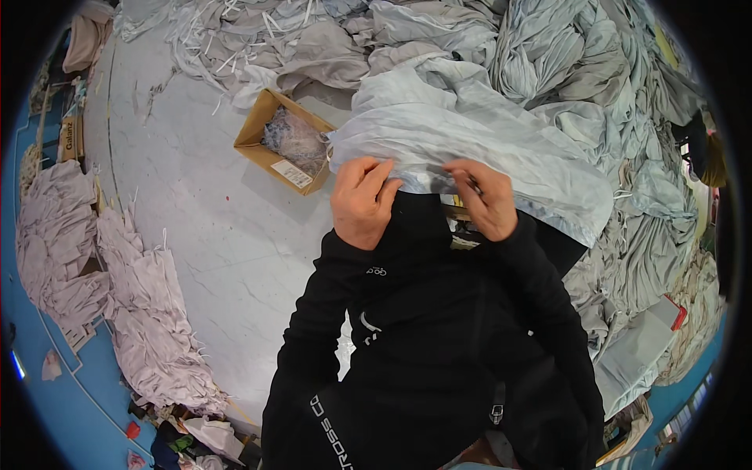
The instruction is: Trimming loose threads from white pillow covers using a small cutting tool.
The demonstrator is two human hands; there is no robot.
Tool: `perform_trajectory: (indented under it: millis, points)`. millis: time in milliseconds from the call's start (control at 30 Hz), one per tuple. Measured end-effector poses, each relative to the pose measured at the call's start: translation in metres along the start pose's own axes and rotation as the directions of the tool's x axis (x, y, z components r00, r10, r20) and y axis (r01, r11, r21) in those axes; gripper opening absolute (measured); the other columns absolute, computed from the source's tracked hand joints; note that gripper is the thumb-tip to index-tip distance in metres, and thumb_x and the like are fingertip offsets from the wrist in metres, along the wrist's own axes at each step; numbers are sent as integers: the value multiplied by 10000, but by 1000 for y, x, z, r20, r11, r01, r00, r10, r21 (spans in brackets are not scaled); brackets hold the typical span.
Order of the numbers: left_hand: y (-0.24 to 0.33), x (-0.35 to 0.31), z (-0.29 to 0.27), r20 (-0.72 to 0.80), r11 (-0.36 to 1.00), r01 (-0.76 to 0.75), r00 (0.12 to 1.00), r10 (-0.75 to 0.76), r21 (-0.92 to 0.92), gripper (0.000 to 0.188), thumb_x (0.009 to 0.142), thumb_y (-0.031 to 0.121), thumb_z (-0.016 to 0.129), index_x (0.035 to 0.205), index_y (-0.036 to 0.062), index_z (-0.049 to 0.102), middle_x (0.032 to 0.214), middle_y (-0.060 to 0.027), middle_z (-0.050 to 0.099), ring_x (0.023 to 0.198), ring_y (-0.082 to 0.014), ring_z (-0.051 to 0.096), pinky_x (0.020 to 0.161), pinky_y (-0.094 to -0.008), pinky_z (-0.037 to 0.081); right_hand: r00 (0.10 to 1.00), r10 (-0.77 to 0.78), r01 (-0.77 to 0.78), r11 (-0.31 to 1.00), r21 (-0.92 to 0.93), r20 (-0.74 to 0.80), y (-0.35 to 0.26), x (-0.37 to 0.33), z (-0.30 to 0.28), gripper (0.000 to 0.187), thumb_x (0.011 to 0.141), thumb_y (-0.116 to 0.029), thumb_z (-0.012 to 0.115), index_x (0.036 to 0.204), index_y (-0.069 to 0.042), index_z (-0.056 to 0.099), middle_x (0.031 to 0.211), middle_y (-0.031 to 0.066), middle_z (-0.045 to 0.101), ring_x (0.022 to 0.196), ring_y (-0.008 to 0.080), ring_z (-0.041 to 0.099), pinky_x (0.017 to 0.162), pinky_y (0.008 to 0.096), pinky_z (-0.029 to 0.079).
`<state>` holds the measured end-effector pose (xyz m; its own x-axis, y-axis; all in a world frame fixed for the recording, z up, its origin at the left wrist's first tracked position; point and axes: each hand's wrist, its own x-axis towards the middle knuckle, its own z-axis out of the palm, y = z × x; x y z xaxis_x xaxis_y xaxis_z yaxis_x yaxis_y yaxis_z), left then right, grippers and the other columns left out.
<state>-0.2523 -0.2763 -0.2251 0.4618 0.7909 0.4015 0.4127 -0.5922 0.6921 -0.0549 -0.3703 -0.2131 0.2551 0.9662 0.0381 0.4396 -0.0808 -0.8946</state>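
Note:
Pale blue-grey cloth [462, 133] lies in soft folds in front of my body, its near edge running beneath both hands. My left hand [363, 204] pinches that edge, thumb and fingers drawn together. A little to the right, my right hand [487, 200] is curled closed above the same edge. A small dark thing shows between its fingers, too small to make out. Just left of the cloth stands an open cardboard box [291, 174] with a white label, holding crumpled clear plastic [296, 141].
Heaped grey fabric [548, 51] with white ties covers the table's far and right sides. The white tabletop [227, 235] stretches to the left. Pinkish-grey cloth piles [149, 313] stand along the left edge, above a blue floor [47, 392]. A grey box-shaped thing [638, 352] sits at right.

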Motion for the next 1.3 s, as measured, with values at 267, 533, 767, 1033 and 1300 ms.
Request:
perform_trajectory:
  millis: [267,533,767,1033,1300]
  points:
    - [4,2,12,25,974,-136,991,133,180,220,719,-23,720,936,3,688,881,-85,600,763,-271,611,631,-345,509,987,77,-116,946,302,139,14,23,35,183,1011,-145,511,1002,-1,624,855,48,599,765,102,503,704,246,427]
    - [2,0,15,-56,947,-243,964,260,211,145,730,-28,680,872,-15,658,847,-118,644,714,-294,649,601,-351,522,997,-26,13,986,169,78,13,20,36,151,985,-127,549,1011,3,621,866,66,615,758,135,547,704,270,450]
    - [14,-11,8,-76,995,2,997,-10,-97,100,765,-70,653,837,-8,621,834,-148,650,718,-319,651,634,-348,531,999,-9,5,997,75,51,-5,7,21,173,920,-97,630,1072,-17,640,862,104,621,688,209,580,668,286,473]
    - [20,-17,2,-64,972,91,992,-107,-215,100,797,-82,643,848,-4,606,858,-148,654,735,-289,654,653,-323,521,955,-281,295,931,-215,96,-9,-1,10,346,753,-168,802,1059,-75,671,775,63,574,634,226,594,547,322,462]
    - [20,-22,4,-87,978,38,995,-57,-203,93,804,-69,646,854,-1,608,855,-139,653,721,-292,642,649,-327,519,906,-422,402,834,-379,32,-7,5,21,359,707,-215,800,1022,-116,660,775,14,573,682,205,600,551,326,478]
